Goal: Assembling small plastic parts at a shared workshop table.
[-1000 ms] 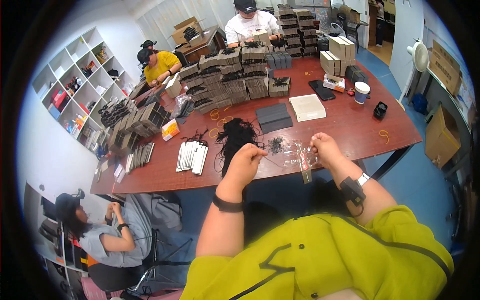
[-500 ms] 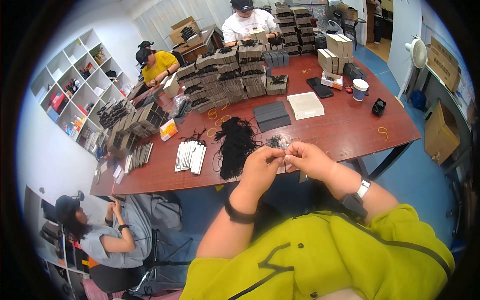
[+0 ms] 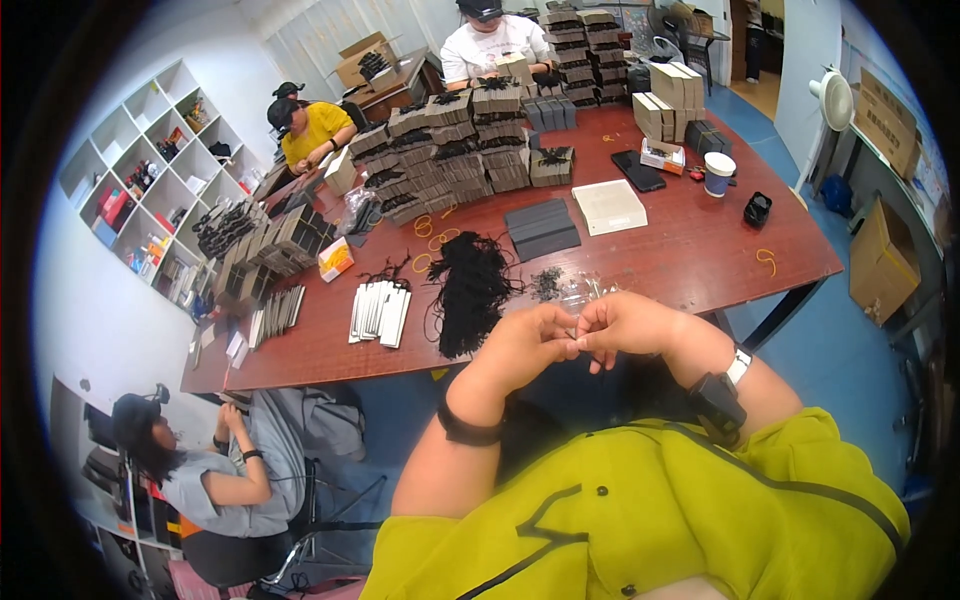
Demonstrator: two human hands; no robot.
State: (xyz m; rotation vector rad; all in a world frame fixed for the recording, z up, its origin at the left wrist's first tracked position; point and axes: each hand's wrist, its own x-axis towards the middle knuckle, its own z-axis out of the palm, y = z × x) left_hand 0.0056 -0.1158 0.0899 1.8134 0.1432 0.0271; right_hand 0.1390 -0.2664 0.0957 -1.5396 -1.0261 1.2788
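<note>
My left hand [image 3: 526, 345] and my right hand [image 3: 628, 328] meet just past the table's near edge. Fingertips of both are pinched together around something small and thin, mostly hidden and too small to name. On the table beyond them lie a little heap of small dark pieces [image 3: 546, 282] and some clear plastic [image 3: 588, 288]. Left of these spreads a thick bundle of black cords [image 3: 466, 292]. Farther left, white cards [image 3: 380, 313] with black strings lie fanned in a stack.
Dark grey boxes [image 3: 541, 230] and a white shallow box [image 3: 609, 207] lie beyond my hands. Tall stacks of grey cards [image 3: 455, 150] stand farther back. At the right are a phone [image 3: 638, 171], a paper cup [image 3: 717, 175] and a black roll [image 3: 757, 209]. Several people sit around the table.
Both hands have come slightly down toward me, still together at the fingertips. The right hand has turned, and its lower fingers now show. More of the clear plastic is uncovered.
</note>
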